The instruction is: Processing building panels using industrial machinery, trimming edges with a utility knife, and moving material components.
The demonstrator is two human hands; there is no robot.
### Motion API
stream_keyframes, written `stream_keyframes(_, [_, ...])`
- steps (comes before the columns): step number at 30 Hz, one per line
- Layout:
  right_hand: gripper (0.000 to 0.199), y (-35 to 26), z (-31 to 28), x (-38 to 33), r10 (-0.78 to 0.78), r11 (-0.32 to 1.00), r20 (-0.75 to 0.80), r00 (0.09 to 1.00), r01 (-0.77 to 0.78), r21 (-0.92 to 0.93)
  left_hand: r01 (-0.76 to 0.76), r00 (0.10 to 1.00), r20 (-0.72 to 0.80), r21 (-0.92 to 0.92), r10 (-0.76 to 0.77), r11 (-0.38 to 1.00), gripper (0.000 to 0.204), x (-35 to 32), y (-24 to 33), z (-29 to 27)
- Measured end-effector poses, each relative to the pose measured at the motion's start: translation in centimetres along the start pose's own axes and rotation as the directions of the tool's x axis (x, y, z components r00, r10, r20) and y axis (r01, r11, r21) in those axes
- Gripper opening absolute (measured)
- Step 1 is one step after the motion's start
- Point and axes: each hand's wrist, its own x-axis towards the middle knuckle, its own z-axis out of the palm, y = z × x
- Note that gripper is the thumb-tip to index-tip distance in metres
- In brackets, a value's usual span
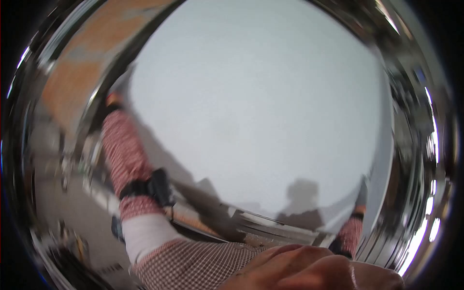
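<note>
A large smooth white panel (pixel 256 106) fills the middle of the view, with shadows falling on its lower part. My left arm stretches up along the panel's left side, and my left hand (pixel 122 83), in what looks like a grey glove, grips that edge. Low on the right side, my right hand (pixel 362 194), also grey and blurred, is closed on the opposite edge. The finger detail of both hands is hard to make out. Red-and-white patterned sleeves cover my forearms, and a black strapped device (pixel 150 188) sits on the left one.
At the upper left, an orange-brown patched surface (pixel 87 58) lies beside the panel. Grey floor (pixel 63 198) shows at the left, with small blurred items on it. Slatted pale pieces (pixel 275 229) lie beneath the panel's near edge. Blurred structures and bright lights line the right rim.
</note>
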Motion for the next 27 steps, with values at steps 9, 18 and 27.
stream_keyframes(9, [0.042,-1.9,-1.0,-2.7,0.557,0.79,-0.523,0.645,-0.606,0.095,-0.174,0.912,0.095,0.971,0.399,0.166,0.055,3.0,6.3,1.2])
stream_keyframes(18, [0.038,0.6,0.8,-3.4,-0.028,0.826,-0.419,0.908,-0.215,-0.521,0.033,0.965,0.075,0.915,0.25,-0.402,0.057,2.5,5.0,1.1])
stream_keyframes(27, [0.066,-0.9,4.7,-4.1,0.165,0.607,-0.489,0.856,-0.479,-0.634,0.272,0.861,-0.356,0.926,0.364,0.263,0.056,2.9,13.3,-0.9])
